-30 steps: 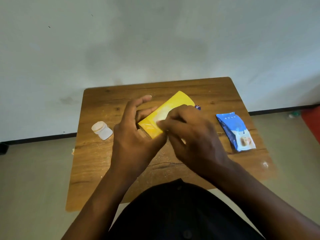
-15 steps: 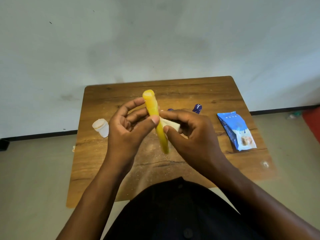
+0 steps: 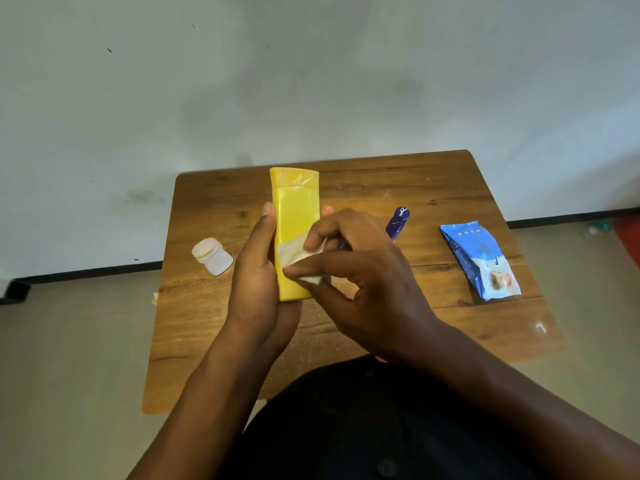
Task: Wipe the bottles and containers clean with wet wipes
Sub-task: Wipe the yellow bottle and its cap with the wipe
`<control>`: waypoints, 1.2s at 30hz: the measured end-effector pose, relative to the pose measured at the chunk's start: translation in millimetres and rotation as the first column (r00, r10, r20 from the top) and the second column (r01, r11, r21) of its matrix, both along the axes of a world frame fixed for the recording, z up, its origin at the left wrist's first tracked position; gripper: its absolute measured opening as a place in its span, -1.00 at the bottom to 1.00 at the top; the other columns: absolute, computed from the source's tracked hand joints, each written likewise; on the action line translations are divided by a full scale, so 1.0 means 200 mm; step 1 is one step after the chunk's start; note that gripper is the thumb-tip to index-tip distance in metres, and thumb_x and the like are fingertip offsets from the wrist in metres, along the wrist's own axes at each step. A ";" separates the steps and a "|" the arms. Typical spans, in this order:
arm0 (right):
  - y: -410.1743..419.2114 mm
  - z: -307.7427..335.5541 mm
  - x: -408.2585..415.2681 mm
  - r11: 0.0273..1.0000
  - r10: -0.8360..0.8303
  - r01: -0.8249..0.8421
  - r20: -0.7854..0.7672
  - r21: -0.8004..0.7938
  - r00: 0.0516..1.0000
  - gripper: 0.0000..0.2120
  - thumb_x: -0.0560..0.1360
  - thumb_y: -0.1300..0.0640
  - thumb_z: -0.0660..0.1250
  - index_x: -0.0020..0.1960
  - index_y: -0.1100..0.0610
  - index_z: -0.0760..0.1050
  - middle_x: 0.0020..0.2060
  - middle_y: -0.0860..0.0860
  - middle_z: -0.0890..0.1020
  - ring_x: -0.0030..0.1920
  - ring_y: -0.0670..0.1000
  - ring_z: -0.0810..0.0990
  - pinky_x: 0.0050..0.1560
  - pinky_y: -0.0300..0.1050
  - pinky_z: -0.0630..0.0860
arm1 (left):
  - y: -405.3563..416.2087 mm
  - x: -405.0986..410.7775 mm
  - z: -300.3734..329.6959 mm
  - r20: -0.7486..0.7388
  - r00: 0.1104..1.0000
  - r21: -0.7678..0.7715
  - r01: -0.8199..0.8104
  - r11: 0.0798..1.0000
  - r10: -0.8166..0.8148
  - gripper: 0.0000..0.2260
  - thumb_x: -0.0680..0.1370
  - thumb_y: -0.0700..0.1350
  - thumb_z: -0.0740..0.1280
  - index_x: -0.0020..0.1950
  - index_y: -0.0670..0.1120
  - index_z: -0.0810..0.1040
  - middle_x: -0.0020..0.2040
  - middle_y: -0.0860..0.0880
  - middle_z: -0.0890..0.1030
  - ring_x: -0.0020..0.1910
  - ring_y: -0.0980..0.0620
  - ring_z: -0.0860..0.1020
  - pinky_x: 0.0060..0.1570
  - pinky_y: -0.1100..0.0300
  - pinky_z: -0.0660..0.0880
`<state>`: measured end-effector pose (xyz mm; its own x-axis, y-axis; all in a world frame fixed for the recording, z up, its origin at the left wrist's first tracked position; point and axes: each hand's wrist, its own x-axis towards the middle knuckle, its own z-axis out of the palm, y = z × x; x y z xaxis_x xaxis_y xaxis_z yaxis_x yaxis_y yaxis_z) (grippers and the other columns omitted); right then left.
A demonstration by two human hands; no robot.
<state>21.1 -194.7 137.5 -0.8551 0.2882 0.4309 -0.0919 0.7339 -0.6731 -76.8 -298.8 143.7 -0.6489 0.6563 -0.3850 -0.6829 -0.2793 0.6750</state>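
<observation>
My left hand [image 3: 258, 271] grips the bottle [image 3: 294, 233], right hand [image 3: 360, 282] pinches the wipe [image 3: 294, 254]; should press firmly, rotating the bottle.

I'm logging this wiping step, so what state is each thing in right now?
yellow bottle: held upright above the table, broad face toward the camera
wet wipe: pressed against the bottle's lower half
left hand: grips the bottle
right hand: pinches the wipe
white jar: lying tilted, capped
wipes pack: lying flat
blue bottle: on the table
</observation>
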 end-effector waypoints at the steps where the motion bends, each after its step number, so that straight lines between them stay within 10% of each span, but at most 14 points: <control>1: 0.02 0.00 -0.01 0.999 -0.016 0.016 -0.001 0.028 1.000 -0.86 0.53 0.17 0.50 0.07 0.05 0.77 0.13 0.05 0.63 0.15 0.02 0.56 0.04 -0.18 0.51 | 0.00 0.00 0.00 -0.015 1.000 0.000 0.020 1.000 -0.020 -0.54 0.74 0.12 0.11 0.32 -0.22 0.56 0.11 -0.19 0.69 0.12 -0.11 0.68 0.07 0.03 0.65; 6: 0.15 0.04 -0.08 0.980 -0.198 0.197 -0.030 -0.040 0.980 -0.81 0.52 0.27 0.53 0.11 0.12 0.75 0.05 0.01 0.68 -0.02 -0.16 0.59 -0.05 -0.38 0.48 | 0.00 0.03 -0.02 -0.191 0.977 -0.101 0.081 0.992 -0.099 -0.61 0.76 0.08 0.11 0.27 -0.06 0.66 0.10 -0.13 0.72 0.03 -0.03 0.69 0.09 -0.07 0.53; 13: -0.02 0.02 -0.02 0.989 -0.147 0.145 -0.083 -0.028 0.986 -0.77 0.52 0.27 0.54 0.16 0.16 0.70 0.02 0.00 0.73 0.03 -0.09 0.66 -0.01 -0.18 0.59 | -0.01 0.02 -0.01 -0.174 0.982 -0.073 0.066 0.995 -0.078 -0.64 0.70 0.08 0.21 0.02 -0.10 0.71 -0.05 -0.14 0.69 -0.03 -0.05 0.67 0.02 0.04 0.60; 20: 0.13 0.05 -0.10 0.934 -0.347 0.325 -0.164 -0.146 0.923 -0.84 0.51 0.25 0.56 0.09 0.17 0.75 -0.03 0.05 0.71 -0.05 -0.07 0.65 -0.09 -0.19 0.59 | -0.01 0.04 -0.01 -0.272 0.953 -0.202 0.077 0.976 -0.132 -0.62 0.66 0.15 0.22 0.29 -0.03 0.66 0.09 -0.08 0.73 0.00 0.00 0.69 0.04 -0.05 0.55; 28: 0.00 0.00 0.02 0.988 -0.070 0.085 -0.118 0.125 0.991 -0.89 0.57 0.30 0.48 0.08 0.25 0.74 -0.04 0.14 0.68 -0.06 0.07 0.65 -0.14 0.01 0.57 | -0.02 0.04 0.00 -0.156 0.982 -0.157 0.085 0.984 -0.109 -0.52 0.69 0.16 0.21 0.30 -0.23 0.59 0.18 -0.36 0.61 0.20 -0.27 0.60 0.22 -0.18 0.53; 36: 0.21 0.11 -0.06 0.934 -0.270 0.307 -0.201 0.183 0.942 -0.87 0.53 0.28 0.50 0.07 0.19 0.74 -0.02 0.10 0.73 -0.03 0.02 0.67 -0.06 -0.18 0.54 | -0.01 0.05 0.02 -0.231 0.956 -0.166 0.145 0.975 -0.182 -0.56 0.73 0.13 0.14 0.39 -0.13 0.58 0.08 -0.14 0.71 -0.01 -0.04 0.67 0.00 0.01 0.57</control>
